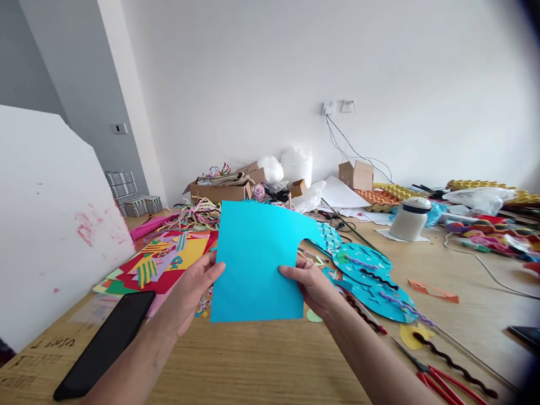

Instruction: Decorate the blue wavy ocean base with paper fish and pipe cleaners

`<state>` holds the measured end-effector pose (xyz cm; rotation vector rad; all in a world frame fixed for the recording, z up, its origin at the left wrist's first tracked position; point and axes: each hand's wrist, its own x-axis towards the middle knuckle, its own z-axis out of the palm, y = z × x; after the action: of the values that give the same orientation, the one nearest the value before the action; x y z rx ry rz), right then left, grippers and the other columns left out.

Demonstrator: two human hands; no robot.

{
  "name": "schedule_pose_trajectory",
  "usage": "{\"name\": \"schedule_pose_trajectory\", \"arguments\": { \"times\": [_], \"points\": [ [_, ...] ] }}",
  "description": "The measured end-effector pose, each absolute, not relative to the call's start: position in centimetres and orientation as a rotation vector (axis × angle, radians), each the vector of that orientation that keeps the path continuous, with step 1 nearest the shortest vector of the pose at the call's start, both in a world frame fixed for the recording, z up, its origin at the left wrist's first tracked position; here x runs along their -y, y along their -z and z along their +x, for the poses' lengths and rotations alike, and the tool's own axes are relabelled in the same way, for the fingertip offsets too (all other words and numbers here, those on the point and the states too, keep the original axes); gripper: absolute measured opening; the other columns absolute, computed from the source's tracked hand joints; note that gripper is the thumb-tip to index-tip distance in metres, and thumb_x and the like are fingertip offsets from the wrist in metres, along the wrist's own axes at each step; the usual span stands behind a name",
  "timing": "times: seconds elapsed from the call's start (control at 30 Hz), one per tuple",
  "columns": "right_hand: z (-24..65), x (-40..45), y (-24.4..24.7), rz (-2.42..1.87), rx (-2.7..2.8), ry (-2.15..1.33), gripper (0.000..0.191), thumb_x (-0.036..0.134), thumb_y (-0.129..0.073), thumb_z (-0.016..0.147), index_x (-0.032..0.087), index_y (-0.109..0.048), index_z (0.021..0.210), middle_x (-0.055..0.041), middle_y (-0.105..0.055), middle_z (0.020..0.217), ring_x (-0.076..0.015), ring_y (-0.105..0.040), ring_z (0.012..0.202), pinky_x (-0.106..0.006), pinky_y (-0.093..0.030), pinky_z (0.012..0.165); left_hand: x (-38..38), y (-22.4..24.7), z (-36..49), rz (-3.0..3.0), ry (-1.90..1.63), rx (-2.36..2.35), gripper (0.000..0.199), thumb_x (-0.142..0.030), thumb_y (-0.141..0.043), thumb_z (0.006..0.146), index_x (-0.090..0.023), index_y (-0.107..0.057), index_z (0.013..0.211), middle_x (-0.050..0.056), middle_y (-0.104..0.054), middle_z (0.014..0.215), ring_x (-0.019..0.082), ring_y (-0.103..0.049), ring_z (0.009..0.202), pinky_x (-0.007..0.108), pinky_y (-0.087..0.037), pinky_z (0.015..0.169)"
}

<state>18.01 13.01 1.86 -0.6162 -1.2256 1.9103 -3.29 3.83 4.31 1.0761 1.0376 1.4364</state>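
A blue paper sheet (pixel 257 264) is held upright above the wooden table, with a curved cut at its upper right. My left hand (pixel 196 287) pinches its left edge, the thumb lying on the front. At the right edge, below the curved cut, my right hand (pixel 314 284) grips the sheet the same way. Behind and right of the sheet lie rounded blue paper pieces (pixel 375 281) decorated with small scraps and wavy purple and black strips. Red-handled scissors (pixel 434 377) rest at the lower right.
A black phone-like slab (pixel 105 343) lies at the lower left. Coloured papers (pixel 160 264) are stacked behind it. A cardboard box (pixel 221 192) of craft material stands at the back, a white jar (pixel 410 219) at the right. A white board (pixel 54 225) stands far left.
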Motion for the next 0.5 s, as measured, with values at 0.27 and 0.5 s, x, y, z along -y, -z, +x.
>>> {"name": "schedule_pose_trajectory", "arguments": {
  "times": [0.27,0.5],
  "points": [
    [18.0,-14.2,-1.6,-0.575,1.292,-1.872,0.034,0.030,-0.076,0.062,0.020,-0.069,0.094,-0.0052,-0.071,0.092,-0.0236,-0.066,0.084,-0.038,-0.048,0.082,-5.6,-3.3,-3.0,1.009,-1.480,-0.999,0.035,-0.025,-0.070,0.070,-0.020,-0.062,0.104,0.007,-0.069,0.097,0.026,-0.064,0.089,0.035,-0.051,0.071],
    [18.4,-15.4,-1.2,-0.598,1.276,-1.729,0.033,0.033,-0.075,0.062,0.021,-0.069,0.091,-0.0048,-0.071,0.091,-0.0250,-0.066,0.083,-0.040,-0.050,0.078,-7.4,-3.7,-2.7,1.020,-1.423,-0.956,0.031,-0.024,-0.069,0.071,-0.021,-0.063,0.102,0.007,-0.068,0.098,0.024,-0.062,0.095,0.033,-0.050,0.075]
  ]
}}
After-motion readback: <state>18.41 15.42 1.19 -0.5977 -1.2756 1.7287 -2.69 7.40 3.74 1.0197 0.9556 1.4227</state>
